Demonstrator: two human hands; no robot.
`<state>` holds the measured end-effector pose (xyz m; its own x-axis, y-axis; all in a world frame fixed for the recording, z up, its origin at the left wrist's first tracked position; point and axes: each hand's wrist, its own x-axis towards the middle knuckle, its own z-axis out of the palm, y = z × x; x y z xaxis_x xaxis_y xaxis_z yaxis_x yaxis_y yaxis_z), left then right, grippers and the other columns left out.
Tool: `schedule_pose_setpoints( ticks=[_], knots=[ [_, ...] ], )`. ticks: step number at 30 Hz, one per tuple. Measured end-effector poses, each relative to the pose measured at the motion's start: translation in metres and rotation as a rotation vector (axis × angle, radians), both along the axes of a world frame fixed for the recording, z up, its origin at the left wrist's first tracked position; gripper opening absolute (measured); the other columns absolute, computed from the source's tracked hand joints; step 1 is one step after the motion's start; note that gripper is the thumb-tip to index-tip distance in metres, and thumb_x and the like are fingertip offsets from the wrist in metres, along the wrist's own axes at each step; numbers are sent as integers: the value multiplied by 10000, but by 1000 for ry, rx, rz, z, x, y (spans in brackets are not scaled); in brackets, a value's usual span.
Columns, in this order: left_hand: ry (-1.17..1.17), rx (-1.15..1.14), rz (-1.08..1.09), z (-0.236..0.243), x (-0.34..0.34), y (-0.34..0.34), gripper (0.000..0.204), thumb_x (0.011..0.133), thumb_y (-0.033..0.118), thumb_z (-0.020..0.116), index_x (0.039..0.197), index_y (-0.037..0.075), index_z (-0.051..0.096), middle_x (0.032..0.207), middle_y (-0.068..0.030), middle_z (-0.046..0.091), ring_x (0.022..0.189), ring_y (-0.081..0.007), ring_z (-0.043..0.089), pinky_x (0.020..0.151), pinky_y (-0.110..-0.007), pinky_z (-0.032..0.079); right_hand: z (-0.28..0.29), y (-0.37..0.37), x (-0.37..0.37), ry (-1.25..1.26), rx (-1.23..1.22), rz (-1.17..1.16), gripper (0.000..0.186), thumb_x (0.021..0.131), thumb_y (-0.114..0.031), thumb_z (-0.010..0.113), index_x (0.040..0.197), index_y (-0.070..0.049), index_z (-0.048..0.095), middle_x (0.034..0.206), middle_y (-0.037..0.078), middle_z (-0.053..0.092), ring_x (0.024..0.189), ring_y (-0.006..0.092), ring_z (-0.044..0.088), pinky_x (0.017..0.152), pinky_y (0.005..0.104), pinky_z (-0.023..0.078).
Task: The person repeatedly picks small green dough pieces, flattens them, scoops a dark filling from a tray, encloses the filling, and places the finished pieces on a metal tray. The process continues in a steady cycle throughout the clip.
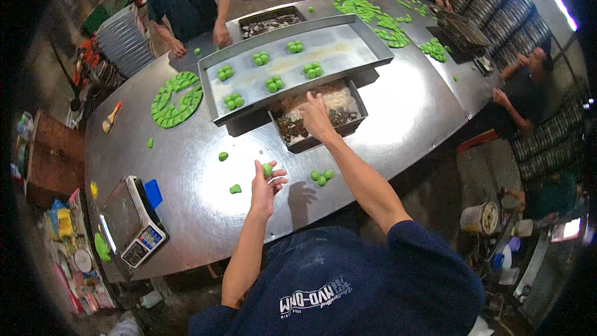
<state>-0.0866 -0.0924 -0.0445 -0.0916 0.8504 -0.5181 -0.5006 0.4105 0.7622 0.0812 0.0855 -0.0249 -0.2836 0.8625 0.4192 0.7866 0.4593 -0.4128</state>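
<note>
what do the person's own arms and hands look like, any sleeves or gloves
Both hands are bare, with no gloves: the left hand and the right hand. No watch, ring or band shows on either wrist. Both forearms are uncovered up past the elbow. The person wears a dark navy short-sleeved shirt; its right sleeve ends at the upper arm. The shirt carries white printed lettering.

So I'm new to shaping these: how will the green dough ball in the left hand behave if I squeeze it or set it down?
The green dough ball looks soft, so it would probably dent under a squeeze. It seems light, since the left hand holds it with fingertips only. Being round, it might roll on the smooth metal table, though three similar balls sit still there.
</note>
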Motion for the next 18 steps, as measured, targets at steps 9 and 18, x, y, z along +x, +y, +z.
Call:
schedule_pose_setpoints(
  ticks=[9, 18],
  knots=[
    [-108, -6, -240, -23, 49, -24, 906, 988, 743, 143, 1483, 18, 366, 1275, -170, 625, 1031, -249, 682, 854, -361, 563, -68, -153, 40, 549, -811, 332, 449, 918, -111, 693, 1348, -64, 573, 1248, 125, 569, 1122, 220, 578, 952, 342, 491],
    [800, 122, -469, -127, 81, -17, 782, 1005, 379, 580, 1547, -65, 233, 1295, -242, 593, 1082, -349, 658, 923, -422, 527, -137, -70, 108, 418, -405, 106, 420, 884, -36, 678, 1295, -62, 594, 1166, 141, 511, 1063, 256, 586, 941, 347, 510]
  ],
)
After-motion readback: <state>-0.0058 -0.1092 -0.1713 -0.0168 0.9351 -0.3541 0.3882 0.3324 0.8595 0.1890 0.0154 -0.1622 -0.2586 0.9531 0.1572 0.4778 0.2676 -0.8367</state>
